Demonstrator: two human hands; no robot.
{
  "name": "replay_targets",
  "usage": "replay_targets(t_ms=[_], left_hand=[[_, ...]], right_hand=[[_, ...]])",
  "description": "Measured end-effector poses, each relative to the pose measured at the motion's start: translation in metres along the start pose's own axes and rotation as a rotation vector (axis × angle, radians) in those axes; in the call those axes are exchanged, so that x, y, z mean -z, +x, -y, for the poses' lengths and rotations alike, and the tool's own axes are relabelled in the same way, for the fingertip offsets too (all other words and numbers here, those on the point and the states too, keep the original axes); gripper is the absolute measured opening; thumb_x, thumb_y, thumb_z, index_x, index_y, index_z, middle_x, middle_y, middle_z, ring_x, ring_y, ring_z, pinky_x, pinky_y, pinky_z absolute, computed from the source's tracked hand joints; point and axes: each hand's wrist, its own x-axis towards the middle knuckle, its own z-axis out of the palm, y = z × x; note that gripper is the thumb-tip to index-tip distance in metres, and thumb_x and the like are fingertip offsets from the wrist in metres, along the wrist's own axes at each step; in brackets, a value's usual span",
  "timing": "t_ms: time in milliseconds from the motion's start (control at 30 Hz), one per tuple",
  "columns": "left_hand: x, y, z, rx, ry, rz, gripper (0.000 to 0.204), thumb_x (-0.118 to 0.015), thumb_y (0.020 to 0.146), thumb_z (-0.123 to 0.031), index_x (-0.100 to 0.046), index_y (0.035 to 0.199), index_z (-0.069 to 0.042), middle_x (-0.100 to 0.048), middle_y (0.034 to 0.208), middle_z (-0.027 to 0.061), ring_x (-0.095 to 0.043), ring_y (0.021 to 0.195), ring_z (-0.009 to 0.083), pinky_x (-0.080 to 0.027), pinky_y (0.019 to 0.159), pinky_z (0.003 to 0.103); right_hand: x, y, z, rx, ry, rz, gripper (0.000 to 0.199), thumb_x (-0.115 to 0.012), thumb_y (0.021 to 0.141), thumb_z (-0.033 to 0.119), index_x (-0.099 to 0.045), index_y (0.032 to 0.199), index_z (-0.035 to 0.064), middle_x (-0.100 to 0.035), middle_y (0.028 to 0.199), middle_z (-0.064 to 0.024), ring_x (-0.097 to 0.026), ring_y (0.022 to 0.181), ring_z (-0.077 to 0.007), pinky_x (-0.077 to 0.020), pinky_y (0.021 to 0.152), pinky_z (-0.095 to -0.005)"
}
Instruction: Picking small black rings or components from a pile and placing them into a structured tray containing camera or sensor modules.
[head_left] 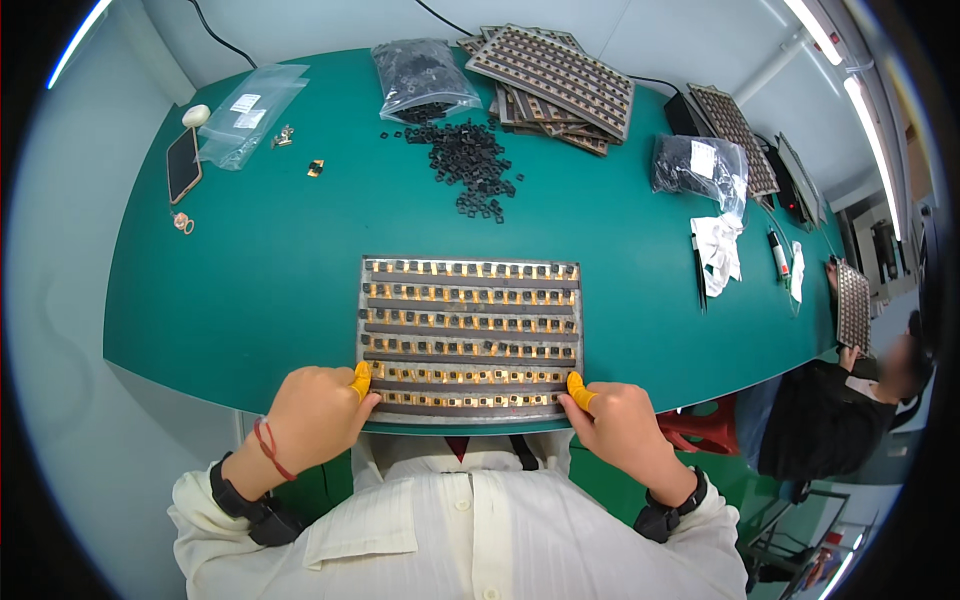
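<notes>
A flat rectangular metal tray point(470, 415) with rows of small gold-coloured parts lies at the table's near edge. Small black square pieces sit on the gold parts in its upper rows; the two rows nearest me look different, with more gold showing. My left hand point(322, 400) grips the tray's lower left edge, and my right hand point(618, 415) its lower right edge. Both index fingers wear yellow finger cots, and the thumbs press near the tray's rim. Beyond the tray, a loose pile of small black square pieces point(470, 160) spreads over the green table point(270, 270).
At the back stand a bag of black pieces point(420, 75) and stacked trays point(550, 75). On the right are another bag point(700, 165), tweezers point(698, 270) and white tissue point(718, 250). A phone point(184, 165) lies left. Far right, a person point(825, 410) holds a similar tray point(853, 305).
</notes>
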Motion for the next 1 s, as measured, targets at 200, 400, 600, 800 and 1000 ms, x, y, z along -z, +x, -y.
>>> replay_targets(t_ms=[200, 400, 600, 800, 1000], left_hand=[[0.045, 0.044, 0.019, -0.053, -0.16, 0.113, 0.027, -0.072, 0.085, -0.023, -0.071, 0.088, 0.004, -0.062, 0.071, 0.0169, -0.063, 0.066, 0.0332, -0.047, 0.061, 0.042], [0.035, 0.138, 0.028, -0.07, -0.418, -0.286, 0.027, -0.074, 0.082, -0.019, -0.072, 0.095, 0.004, -0.069, 0.083, 0.0162, -0.067, 0.073, 0.028, -0.053, 0.068, 0.036], [0.006, 0.198, 0.009, 0.028, -0.34, -0.308, 0.029, -0.077, 0.081, -0.02, -0.071, 0.096, 0.004, -0.071, 0.085, 0.0138, -0.068, 0.078, 0.0273, -0.055, 0.072, 0.035], [0.004, 0.209, -0.005, 0.032, -0.275, -0.324, 0.02, -0.076, 0.079, -0.016, -0.07, 0.087, 0.002, -0.066, 0.092, 0.0166, -0.066, 0.086, 0.0354, -0.054, 0.075, 0.043], [0.003, 0.184, 0.013, -0.097, -0.279, -0.315, 0.012, -0.071, 0.08, -0.008, -0.072, 0.089, 0.0, -0.065, 0.091, 0.0155, -0.064, 0.085, 0.0351, -0.053, 0.076, 0.042]], right_hand=[[0.011, 0.015, -0.002, -0.002, -0.039, 0.15, 0.039, -0.07, 0.085, 0.021, -0.06, 0.057, -0.0038, -0.055, 0.054, -0.0183, -0.054, 0.049, -0.038, -0.0423, 0.048, -0.0454], [0.038, 0.04, -0.012, 0.024, 0.017, 0.286, 0.031, -0.068, 0.086, 0.021, -0.067, 0.069, -0.0048, -0.061, 0.061, -0.0213, -0.06, 0.056, -0.0394, -0.0485, 0.055, -0.0449], [0.053, 0.109, -0.022, 0.029, 0.21, 0.087, 0.021, -0.067, 0.086, 0.015, -0.071, 0.089, -0.0062, -0.067, 0.073, -0.023, -0.066, 0.066, -0.0375, -0.053, 0.063, -0.0423], [0.03, 0.18, -0.03, 0.0, 0.29, -0.028, 0.025, -0.075, 0.081, 0.014, -0.072, 0.095, -0.0068, -0.071, 0.078, -0.0188, -0.07, 0.07, -0.0282, -0.0554, 0.066, -0.0361], [0.003, 0.211, -0.012, -0.121, 0.228, -0.046, 0.026, -0.079, 0.077, 0.017, -0.073, 0.089, -0.0058, -0.071, 0.079, -0.0208, -0.071, 0.074, -0.0335, -0.056, 0.069, -0.0402]])
